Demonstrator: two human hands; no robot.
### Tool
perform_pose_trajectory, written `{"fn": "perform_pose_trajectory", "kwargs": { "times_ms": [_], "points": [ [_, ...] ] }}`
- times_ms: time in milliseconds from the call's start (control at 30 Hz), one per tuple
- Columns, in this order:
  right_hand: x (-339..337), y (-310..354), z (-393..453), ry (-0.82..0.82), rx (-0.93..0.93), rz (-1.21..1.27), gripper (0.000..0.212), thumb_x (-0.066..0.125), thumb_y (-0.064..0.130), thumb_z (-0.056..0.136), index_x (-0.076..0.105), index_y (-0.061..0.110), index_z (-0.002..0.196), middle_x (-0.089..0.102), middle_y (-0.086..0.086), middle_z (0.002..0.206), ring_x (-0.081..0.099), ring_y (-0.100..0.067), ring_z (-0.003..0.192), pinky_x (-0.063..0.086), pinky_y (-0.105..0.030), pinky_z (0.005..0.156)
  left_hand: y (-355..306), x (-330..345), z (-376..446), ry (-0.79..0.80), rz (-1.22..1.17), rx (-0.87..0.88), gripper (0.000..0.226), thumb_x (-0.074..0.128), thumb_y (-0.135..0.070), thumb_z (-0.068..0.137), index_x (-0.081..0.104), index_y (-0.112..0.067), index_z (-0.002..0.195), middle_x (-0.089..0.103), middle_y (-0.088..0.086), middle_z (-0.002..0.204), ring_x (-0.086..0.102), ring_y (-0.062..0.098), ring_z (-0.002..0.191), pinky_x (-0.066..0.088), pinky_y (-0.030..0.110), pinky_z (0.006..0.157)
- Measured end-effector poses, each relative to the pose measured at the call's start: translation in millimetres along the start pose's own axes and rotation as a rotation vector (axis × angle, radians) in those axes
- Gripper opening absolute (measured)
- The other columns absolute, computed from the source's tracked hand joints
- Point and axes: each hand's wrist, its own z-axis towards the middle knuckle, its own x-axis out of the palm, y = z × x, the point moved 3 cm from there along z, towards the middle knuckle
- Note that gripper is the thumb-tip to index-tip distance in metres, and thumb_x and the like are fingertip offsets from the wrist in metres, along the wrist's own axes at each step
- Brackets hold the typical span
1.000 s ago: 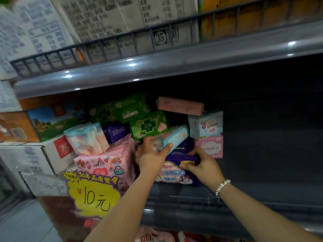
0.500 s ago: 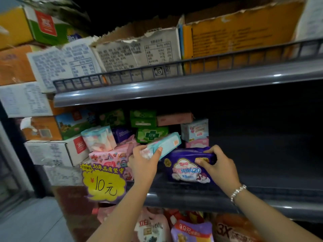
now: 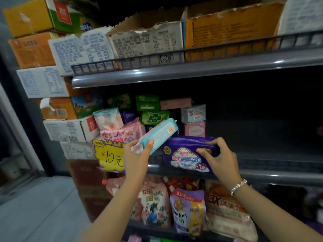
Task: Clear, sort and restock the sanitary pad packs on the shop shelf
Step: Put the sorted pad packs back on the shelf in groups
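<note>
Our own body, as seen from the head camera: two bare forearms, no sleeves in view on either. Our left hand [image 3: 138, 158]: no ring, no watch, no band on the wrist that we can make out. Our right hand [image 3: 222, 162]: no rings visible; at its wrist we wear one bracelet [image 3: 238, 186], silver-coloured, made of small rounded beads or links that catch the light, sitting snug around the wrist. Nails short and plain where they show.

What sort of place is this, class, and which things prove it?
Most likely a small shop: a handwritten yellow price sign, grey shelves stacked with pad packs, and cartons stored above.
</note>
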Motion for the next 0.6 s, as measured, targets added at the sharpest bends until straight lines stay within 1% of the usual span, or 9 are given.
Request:
{"fn": "perform_pose_trajectory", "kwargs": {
  "times_ms": [100, 200, 267, 300, 333, 400, 467, 533, 600],
  "points": [
    [-7, -8, -25, -0.008, 0.034, 0.036, 0.029, 0.075, 0.034, 0.079, 0.049, 0.025, 0.086, 0.065, 0.008, 0.081, 0.066, -0.011, 0.076, 0.056, -0.040, 0.063, 14, -14, -24, 0.018, -0.063, -0.084, 0.045, 0.070, -0.041, 0.084, 0.045, -0.018, 0.114, 0.052, 0.001, 0.115, 0.057, 0.013, 0.090, 0.046, 0.025, 0.065],
    [-4, -17, -51, 0.025, 0.102, 0.078, 0.029, 0.075, 0.032, 0.080, 0.048, 0.024, 0.083, 0.066, 0.004, 0.080, 0.067, -0.012, 0.073, 0.057, -0.037, 0.059, 36, -30, -44, 0.012, -0.184, -0.180, 0.047, 0.073, -0.045, 0.080, 0.046, -0.021, 0.111, 0.055, 0.000, 0.114, 0.063, 0.014, 0.090, 0.052, 0.030, 0.071],
    [4, -24, -68, 0.051, 0.158, 0.104, 0.029, 0.075, 0.032, 0.081, 0.047, 0.022, 0.082, 0.066, 0.001, 0.080, 0.068, -0.010, 0.069, 0.056, -0.031, 0.054, 53, -43, -54, 0.008, -0.209, -0.215, 0.068, 0.077, -0.065, 0.064, 0.053, -0.020, 0.110, 0.060, 0.006, 0.117, 0.067, 0.021, 0.094, 0.055, 0.036, 0.076],
    [10, -29, -77, 0.063, 0.184, 0.118, 0.029, 0.075, 0.032, 0.080, 0.047, 0.022, 0.082, 0.067, 0.000, 0.080, 0.068, -0.010, 0.067, 0.056, -0.030, 0.052, 64, -49, -59, 0.006, -0.196, -0.243, 0.083, 0.076, -0.073, 0.056, 0.056, -0.017, 0.114, 0.062, 0.010, 0.119, 0.068, 0.026, 0.097, 0.055, 0.036, 0.075],
    [18, -34, -86, 0.075, 0.206, 0.123, 0.029, 0.075, 0.031, 0.080, 0.048, 0.022, 0.081, 0.067, -0.001, 0.080, 0.068, -0.011, 0.065, 0.056, -0.032, 0.052, 75, -57, -65, -0.004, -0.192, -0.269, 0.091, 0.076, -0.075, 0.054, 0.056, -0.013, 0.118, 0.063, 0.012, 0.119, 0.068, 0.027, 0.099, 0.054, 0.034, 0.071],
    [35, -45, -103, 0.096, 0.225, 0.104, 0.031, 0.077, 0.033, 0.079, 0.048, 0.022, 0.079, 0.066, -0.003, 0.077, 0.068, -0.017, 0.067, 0.057, -0.040, 0.057, 96, -72, -78, -0.055, -0.211, -0.329, 0.083, 0.077, -0.063, 0.064, 0.050, -0.010, 0.121, 0.061, 0.010, 0.120, 0.068, 0.023, 0.097, 0.052, 0.029, 0.067],
    [55, -53, -118, 0.125, 0.241, 0.081, 0.033, 0.077, 0.033, 0.079, 0.046, 0.021, 0.077, 0.065, -0.004, 0.076, 0.067, -0.023, 0.070, 0.055, -0.045, 0.062, 122, -86, -88, -0.115, -0.238, -0.404, 0.067, 0.074, -0.050, 0.077, 0.046, -0.011, 0.122, 0.058, 0.010, 0.121, 0.066, 0.023, 0.099, 0.054, 0.030, 0.070],
    [78, -62, -134, 0.166, 0.273, 0.074, 0.036, 0.076, 0.033, 0.080, 0.045, 0.015, 0.076, 0.062, -0.011, 0.076, 0.063, -0.027, 0.071, 0.051, -0.043, 0.063, 146, -98, -96, -0.171, -0.245, -0.452, 0.057, 0.070, -0.044, 0.083, 0.045, -0.010, 0.122, 0.057, 0.011, 0.123, 0.065, 0.023, 0.103, 0.054, 0.030, 0.073],
    [101, -71, -148, 0.198, 0.299, 0.060, 0.040, 0.076, 0.034, 0.080, 0.043, 0.010, 0.076, 0.056, -0.021, 0.077, 0.057, -0.032, 0.071, 0.046, -0.040, 0.064, 171, -108, -101, -0.220, -0.247, -0.505, 0.054, 0.070, -0.042, 0.084, 0.045, -0.010, 0.119, 0.058, 0.010, 0.123, 0.064, 0.023, 0.104, 0.053, 0.029, 0.072]
  ]
}}
